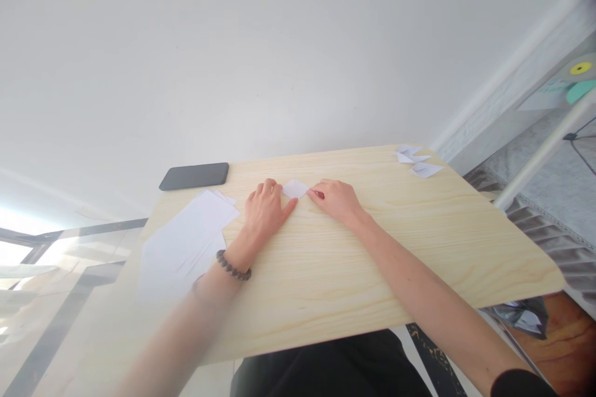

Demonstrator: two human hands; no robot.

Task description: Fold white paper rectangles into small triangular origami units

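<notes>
A small white piece of paper (295,188) lies on the light wooden table (372,260), between my two hands. My left hand (264,211), with a bead bracelet on the wrist, rests on the table with its fingers curled and the thumb and forefinger pressed at the paper's left edge. My right hand (336,200) lies at the paper's right edge, fingers bent and pinching its corner against the table.
A stack of white paper sheets (186,245) lies at the table's left. A dark phone (194,176) sits at the far left edge. Several folded white paper pieces (416,161) lie at the far right corner. A white wall stands behind the table.
</notes>
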